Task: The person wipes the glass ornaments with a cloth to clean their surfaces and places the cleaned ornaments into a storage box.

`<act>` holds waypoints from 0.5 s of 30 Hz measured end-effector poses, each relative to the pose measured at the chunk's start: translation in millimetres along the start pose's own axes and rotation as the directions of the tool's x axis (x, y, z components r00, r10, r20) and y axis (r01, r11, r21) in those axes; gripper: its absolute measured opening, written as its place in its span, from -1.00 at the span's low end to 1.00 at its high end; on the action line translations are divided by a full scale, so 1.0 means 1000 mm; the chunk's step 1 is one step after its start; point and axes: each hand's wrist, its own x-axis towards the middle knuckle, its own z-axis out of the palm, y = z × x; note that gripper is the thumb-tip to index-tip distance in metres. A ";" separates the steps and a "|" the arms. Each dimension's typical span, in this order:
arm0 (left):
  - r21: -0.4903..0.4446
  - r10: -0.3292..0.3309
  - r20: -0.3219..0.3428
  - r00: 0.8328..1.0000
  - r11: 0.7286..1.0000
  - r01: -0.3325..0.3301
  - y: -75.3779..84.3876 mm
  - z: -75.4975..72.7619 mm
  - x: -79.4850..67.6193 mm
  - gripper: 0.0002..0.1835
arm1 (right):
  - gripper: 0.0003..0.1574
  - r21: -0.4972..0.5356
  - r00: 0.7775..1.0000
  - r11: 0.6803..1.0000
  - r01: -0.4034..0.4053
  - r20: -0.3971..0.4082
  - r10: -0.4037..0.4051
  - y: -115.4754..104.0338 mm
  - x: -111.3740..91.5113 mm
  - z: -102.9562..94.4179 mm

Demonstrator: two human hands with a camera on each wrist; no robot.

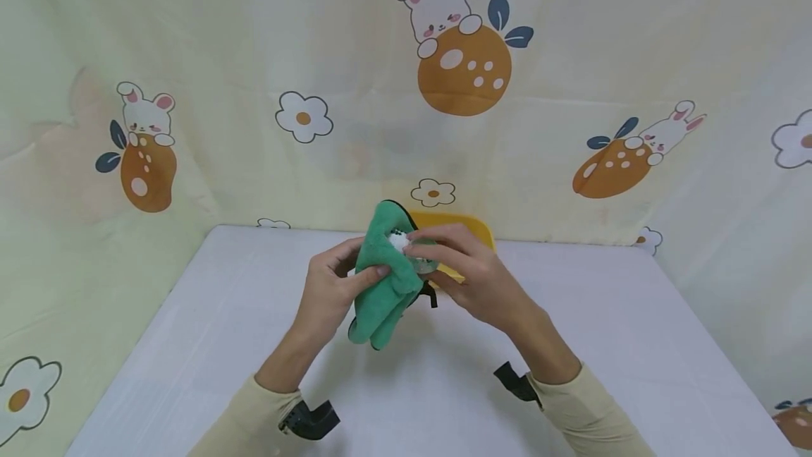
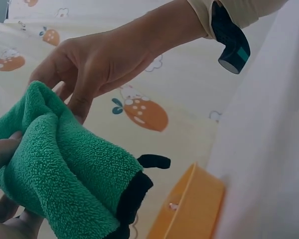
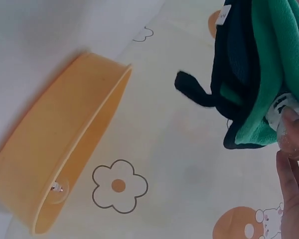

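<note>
My left hand (image 1: pixel 326 284) grips a green plush cloth (image 1: pixel 383 298) with black edging and a black strap, its thumb pressed on the front. The fingers of my right hand (image 1: pixel 476 273) pinch a small clear round object (image 1: pixel 426 266) with white and black markings. The cloth wraps partly around that object, as the right wrist view also shows, where its clear side (image 3: pixel 289 144) sticks out past the folds. In the left wrist view the cloth (image 2: pixel 65 164) hides the object. Both hands are raised over the table, close together.
Behind the hands, a yellow plastic bin (image 1: pixel 466 221) stands at the table's back edge. Inside it lies another clear round object (image 3: pixel 59 190) with a small figure. The white table (image 1: pixel 254 323) meets a rabbit-print curtain (image 1: pixel 355 161). Both wrists carry black cameras.
</note>
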 end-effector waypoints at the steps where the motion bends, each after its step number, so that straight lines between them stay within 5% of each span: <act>1: 0.004 -0.008 0.002 1.000 1.000 0.008 0.000 0.000 0.000 -0.58 | -0.34 -0.001 1.000 1.000 0.011 -0.001 -0.011 0.000 0.000 0.000; 8: 0.011 -0.037 0.014 0.999 0.999 0.037 0.000 -0.002 0.000 -0.57 | -0.18 -0.003 0.998 0.998 0.065 0.008 -0.065 0.003 -0.001 -0.004; 15: -0.019 0.011 0.051 0.999 1.000 -0.010 -0.001 0.001 -0.002 -0.61 | -0.25 0.085 0.995 0.992 -0.089 -0.029 0.092 0.002 -0.005 -0.003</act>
